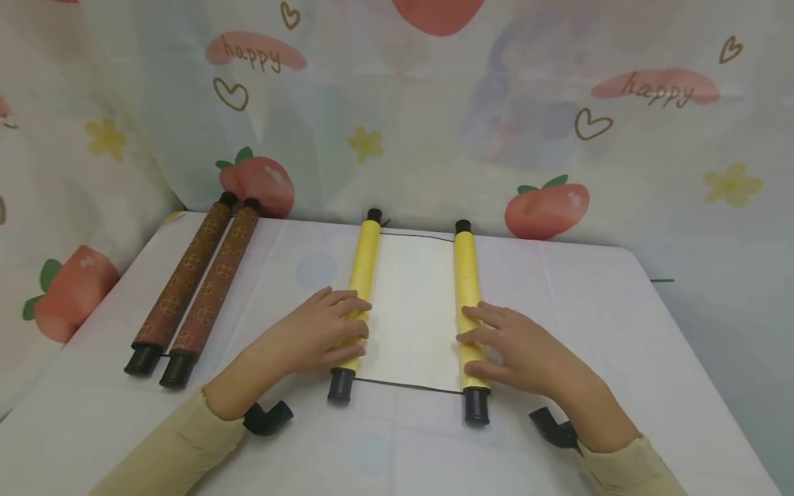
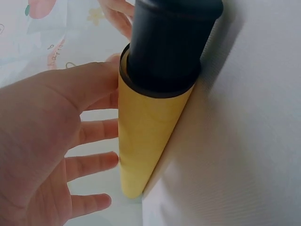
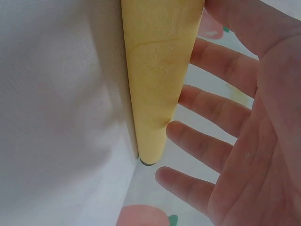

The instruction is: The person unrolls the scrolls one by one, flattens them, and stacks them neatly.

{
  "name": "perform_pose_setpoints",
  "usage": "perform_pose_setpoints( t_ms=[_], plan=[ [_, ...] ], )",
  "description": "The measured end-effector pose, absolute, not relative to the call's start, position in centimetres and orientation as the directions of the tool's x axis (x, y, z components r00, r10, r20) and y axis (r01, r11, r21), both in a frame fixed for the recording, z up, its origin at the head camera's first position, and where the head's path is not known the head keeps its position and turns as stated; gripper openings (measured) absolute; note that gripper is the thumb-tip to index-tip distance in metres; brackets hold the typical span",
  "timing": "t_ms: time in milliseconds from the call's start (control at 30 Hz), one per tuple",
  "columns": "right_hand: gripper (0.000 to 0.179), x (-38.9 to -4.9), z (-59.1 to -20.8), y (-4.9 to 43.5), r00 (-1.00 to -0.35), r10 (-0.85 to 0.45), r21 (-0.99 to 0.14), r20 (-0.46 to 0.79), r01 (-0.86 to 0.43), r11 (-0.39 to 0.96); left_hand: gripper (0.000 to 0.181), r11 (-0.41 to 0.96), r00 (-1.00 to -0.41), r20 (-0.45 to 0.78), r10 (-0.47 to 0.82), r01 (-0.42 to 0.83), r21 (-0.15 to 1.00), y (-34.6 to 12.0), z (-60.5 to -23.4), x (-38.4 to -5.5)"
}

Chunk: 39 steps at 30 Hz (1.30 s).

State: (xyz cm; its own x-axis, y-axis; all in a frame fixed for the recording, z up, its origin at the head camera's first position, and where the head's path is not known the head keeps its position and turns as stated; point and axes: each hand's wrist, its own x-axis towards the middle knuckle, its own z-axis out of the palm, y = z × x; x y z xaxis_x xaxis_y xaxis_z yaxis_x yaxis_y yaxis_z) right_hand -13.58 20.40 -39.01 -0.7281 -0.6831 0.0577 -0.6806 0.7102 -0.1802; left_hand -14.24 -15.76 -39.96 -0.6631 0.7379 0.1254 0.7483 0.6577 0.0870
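A partly unrolled scroll lies on the table, with a blank pale sheet [image 1: 417,310] stretched between two yellow rolls that end in black knobs. My left hand [image 1: 316,331] rests over the left yellow roll [image 1: 364,255], fingers spread across its top. On the right yellow roll [image 1: 467,269] lies my right hand [image 1: 527,348], its fingers also spread. In the left wrist view, the thumb and fingertips touch or nearly touch the yellow roll [image 2: 146,127] beside its black knob [image 2: 169,47]. The right wrist view has the fingers extended along one side of the roll [image 3: 157,70].
A brown patterned scroll [image 1: 214,303] with two rolls side by side lies at the table's left. Black curved pieces [image 1: 268,419] show near each wrist. A printed curtain [image 1: 422,138] rises behind the white-covered table [image 1: 583,310].
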Motion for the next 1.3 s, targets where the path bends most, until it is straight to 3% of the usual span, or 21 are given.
perform_pose_setpoints(
  t_ms=[333, 733, 1000, 1300],
  plan=[
    [0.042, -13.79, -38.84, 20.48, -0.72, -0.691, -0.177, 0.055, -0.689, 0.703, 0.027, 0.673, -0.681, 0.077, 0.728, 0.732, 0.107, -16.05, -39.63, -14.24],
    [0.043, -13.66, -38.95, 20.55, -0.739, -0.673, -0.172, 0.03, -0.667, 0.725, 0.018, 0.663, -0.665, 0.14, 0.734, 0.746, 0.068, -16.57, -39.9, -14.59],
    [0.04, -13.75, -38.93, 20.69, -0.731, -0.681, -0.163, 0.039, -0.677, 0.717, 0.02, 0.695, -0.7, 0.054, 0.713, 0.714, 0.085, -16.47, -39.76, -14.64],
    [0.042, -13.74, -39.13, 20.86, -0.737, -0.675, -0.178, 0.035, -0.67, 0.721, 0.018, 0.704, -0.712, 0.042, 0.701, 0.7, 0.122, -16.71, -39.75, -14.56]
  ],
)
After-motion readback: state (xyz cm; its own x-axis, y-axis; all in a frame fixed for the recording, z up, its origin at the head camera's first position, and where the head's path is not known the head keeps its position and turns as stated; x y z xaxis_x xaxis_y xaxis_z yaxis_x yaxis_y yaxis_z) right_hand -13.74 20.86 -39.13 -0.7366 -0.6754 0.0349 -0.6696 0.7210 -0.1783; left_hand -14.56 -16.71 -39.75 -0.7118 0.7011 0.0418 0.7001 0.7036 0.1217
